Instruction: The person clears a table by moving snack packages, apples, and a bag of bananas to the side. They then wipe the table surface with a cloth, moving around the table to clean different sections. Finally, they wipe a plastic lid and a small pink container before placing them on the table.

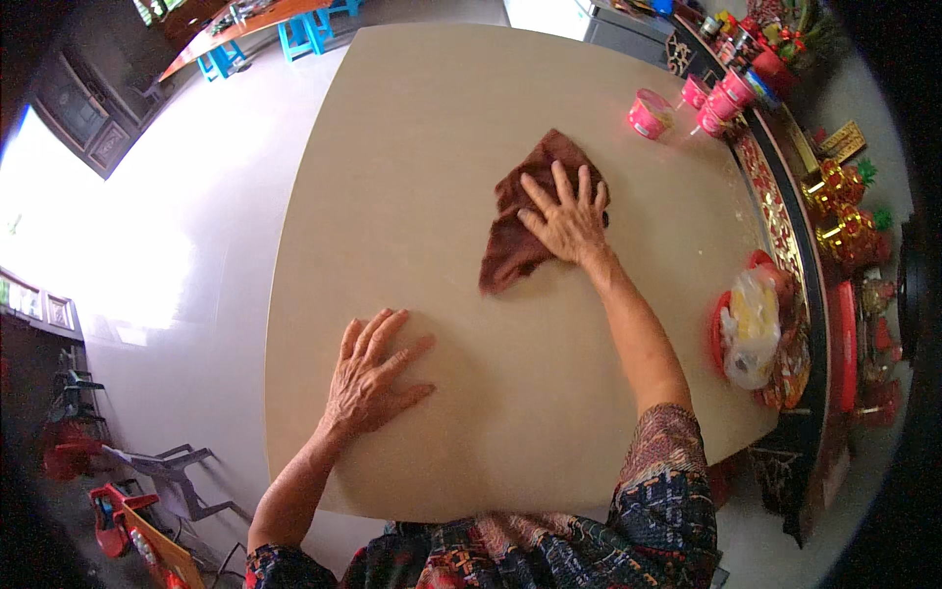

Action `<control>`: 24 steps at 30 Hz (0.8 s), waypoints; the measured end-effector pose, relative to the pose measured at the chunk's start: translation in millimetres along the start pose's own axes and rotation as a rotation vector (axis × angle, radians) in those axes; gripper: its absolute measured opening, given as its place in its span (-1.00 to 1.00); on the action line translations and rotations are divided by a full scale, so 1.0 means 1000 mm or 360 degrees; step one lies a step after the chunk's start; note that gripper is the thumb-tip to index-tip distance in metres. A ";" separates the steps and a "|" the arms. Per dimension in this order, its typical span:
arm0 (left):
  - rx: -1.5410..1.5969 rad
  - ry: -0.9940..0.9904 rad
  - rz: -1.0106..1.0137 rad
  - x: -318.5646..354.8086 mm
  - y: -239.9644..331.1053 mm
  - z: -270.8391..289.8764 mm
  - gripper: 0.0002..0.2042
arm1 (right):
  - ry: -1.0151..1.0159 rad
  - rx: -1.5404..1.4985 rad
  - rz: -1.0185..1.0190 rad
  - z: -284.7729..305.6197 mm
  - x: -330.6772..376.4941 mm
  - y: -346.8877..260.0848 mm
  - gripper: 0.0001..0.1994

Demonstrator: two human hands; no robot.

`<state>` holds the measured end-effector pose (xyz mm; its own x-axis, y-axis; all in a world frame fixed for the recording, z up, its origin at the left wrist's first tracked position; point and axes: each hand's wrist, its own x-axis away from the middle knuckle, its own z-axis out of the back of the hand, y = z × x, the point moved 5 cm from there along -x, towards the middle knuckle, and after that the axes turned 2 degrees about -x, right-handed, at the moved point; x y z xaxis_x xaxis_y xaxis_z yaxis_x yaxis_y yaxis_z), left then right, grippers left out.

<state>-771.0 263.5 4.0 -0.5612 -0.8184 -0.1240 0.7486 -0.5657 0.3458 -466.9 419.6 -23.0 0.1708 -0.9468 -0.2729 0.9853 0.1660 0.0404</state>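
Pressing flat on a brown cloth [520, 221], the right hand [567, 224] sits just above centre of the frame, fingers spread wide and pointing toward the upper edge, palm down on the cloth's right half. Cloth is crumpled, lies on the beige tabletop [422, 128], its lower corner trailing down-left of the hand. Hand grips nothing; it only bears down on the fabric. Left hand [371, 378] rests lower, left of centre, palm down directly on the bare tabletop, fingers splayed and open, holding nothing, well apart from the cloth. Both forearms enter from the lower edge; a patterned sleeve [667, 471] covers the right upper arm at lower right. Upper right of the frame: a pink tub [649, 113] stands on the table, with several pink cups [721, 98] just beyond it near the table's edge. Right of centre: a clear plastic bag [751, 329] with yellowish contents lies on a red plate [722, 339] at the table's right edge. Beyond that edge runs a dark carved cabinet [785, 216] carrying red and gold ornaments [844, 211]. Upper left: blue stools [299, 37] by a wooden bench table. Lower left: a grey plastic chair [167, 471] on the pale floor [177, 216]
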 end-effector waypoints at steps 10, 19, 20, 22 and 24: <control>-0.0044 -0.0003 -0.0039 0.001 0.001 0.000 -0.35 | -0.0178 -0.0216 -0.0258 -0.019 -0.096 -0.044 -0.33; 0.0174 0.0182 0.0185 0.008 -0.014 -0.008 -0.14 | 0.0051 -0.0266 0.0959 0.036 0.062 -0.165 -0.38; 0.0156 0.0161 0.0163 0.007 -0.014 -0.008 -0.14 | -0.0037 -0.0400 0.1013 0.053 0.087 -0.167 -0.37; 0.0069 0.0142 0.0137 0.006 -0.013 -0.009 -0.22 | -0.0139 -0.0383 0.1100 0.063 0.141 -0.168 -0.35; -0.0023 0.0121 0.0117 0.007 -0.012 -0.012 -0.27 | -0.0197 -0.0581 0.1123 0.071 0.177 -0.158 -0.34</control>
<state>-779.8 263.7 -12.1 -0.4764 -0.8628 -0.1692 0.7920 -0.5047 0.3434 -592.2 205.9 -9.0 0.7728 -0.6052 -0.1910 0.5840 0.7960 -0.1592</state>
